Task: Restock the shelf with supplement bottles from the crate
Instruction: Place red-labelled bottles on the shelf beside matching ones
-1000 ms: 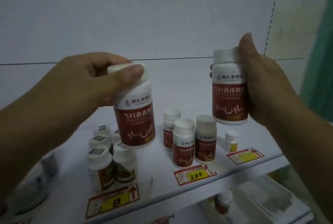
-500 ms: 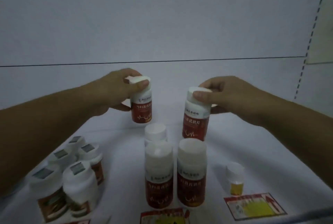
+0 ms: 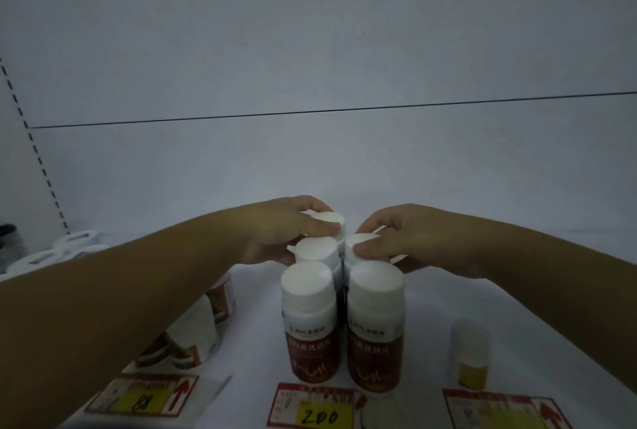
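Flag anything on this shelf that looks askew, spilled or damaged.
Only the rear bottle gripped by the left hand looks tilted, its cap slanting. The front bottles stand upright. No spill or damage shows.

Tag 88 (image 3: 141, 399) & tag 200 (image 3: 315, 413) lay along shelf (image 3: 255, 342) front edge. 3rd tag (image 3: 499, 411) sat at front-right corner, w/ yellow vial (image 3: 471, 356) just behind.

5 white-cap, red-label bottles (image 3: 308, 321) upright, tight cluster nr shelf (image 3: 431, 308) front; rear 2 gripped at caps.
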